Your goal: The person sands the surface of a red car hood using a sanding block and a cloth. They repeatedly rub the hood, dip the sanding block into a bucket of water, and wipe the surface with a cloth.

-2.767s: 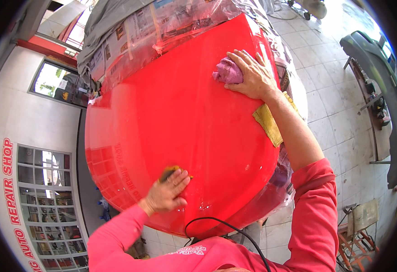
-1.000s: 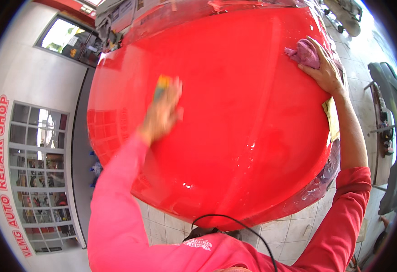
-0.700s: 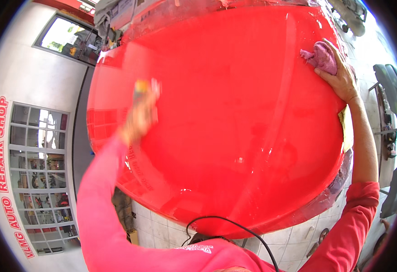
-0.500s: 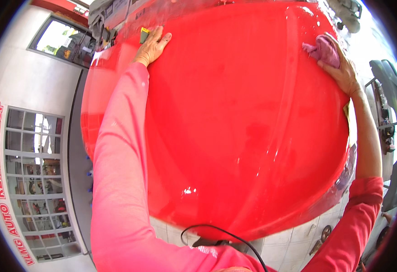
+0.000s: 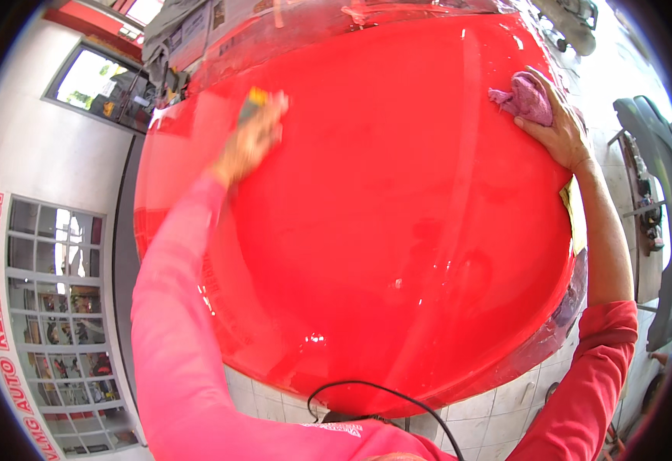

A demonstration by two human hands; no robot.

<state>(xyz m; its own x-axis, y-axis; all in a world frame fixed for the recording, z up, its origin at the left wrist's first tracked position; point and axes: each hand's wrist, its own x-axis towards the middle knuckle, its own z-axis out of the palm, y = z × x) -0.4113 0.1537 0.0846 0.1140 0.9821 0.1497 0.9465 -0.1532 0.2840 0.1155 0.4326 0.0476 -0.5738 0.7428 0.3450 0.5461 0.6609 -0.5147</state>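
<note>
A glossy, wet-looking red car hood (image 5: 367, 200) spreads out before me. My left hand (image 5: 251, 142), blurred by motion, is on its left side with the fingers pointing away from me. Under those fingers is a small grey-green block with a yellow end (image 5: 250, 106), pressed to the paint; its exact kind is unclear. At the far right edge of the hood, my right hand (image 5: 562, 134) grips a crumpled pink cloth (image 5: 529, 101), which rests on the surface.
Masking paper and plastic film (image 5: 228, 38) border the hood's far side. A yellowish sheet (image 5: 572, 211) hangs at its right edge. A black cable (image 5: 382, 390) loops near my body. A grey bumper-like part (image 5: 662, 230) stands at right; a gridded window (image 5: 63, 307) is at left.
My left hand has slid the block toward me over the hood. My right hand keeps the cloth at about the same spot. The whole view has shifted slightly.
</note>
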